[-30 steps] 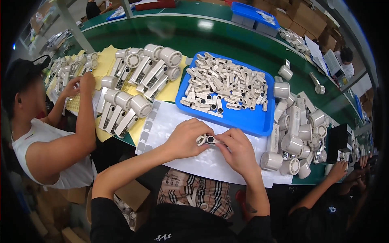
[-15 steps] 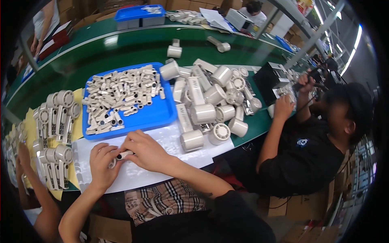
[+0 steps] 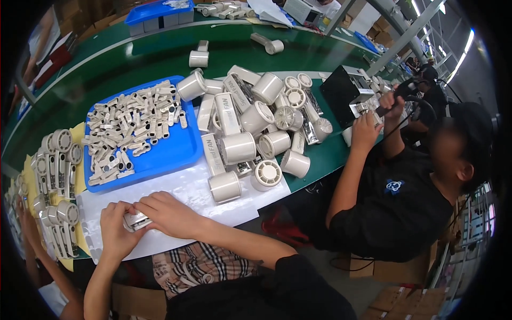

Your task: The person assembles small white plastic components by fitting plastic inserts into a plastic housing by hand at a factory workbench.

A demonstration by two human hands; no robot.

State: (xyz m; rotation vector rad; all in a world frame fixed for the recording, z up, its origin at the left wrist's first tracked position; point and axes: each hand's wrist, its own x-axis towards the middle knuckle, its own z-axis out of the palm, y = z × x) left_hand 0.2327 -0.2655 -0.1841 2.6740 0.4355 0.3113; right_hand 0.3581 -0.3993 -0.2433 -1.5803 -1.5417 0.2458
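Left hand and right hand sit together, both clamped on a small white part over the white sheet, near the blue tray. Step appears to be two-handed manipulation (detail largely hidden); next move likely calls for steady opposing pressure.

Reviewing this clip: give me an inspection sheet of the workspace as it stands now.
Surface: green table, with a glossy white sheet in front of the person.
Job's things: one pale piece, partly covered by the hands.
Clutter: blue tray of small pale parts; jumbled pale fan units to its right; more on yellow paper at left.
Hands: left hand and right hand both grip the pale piece.
Cables: dark cable looping near the co-worker at right.
Surroundings: another person's forearm at left; cardboard box below.
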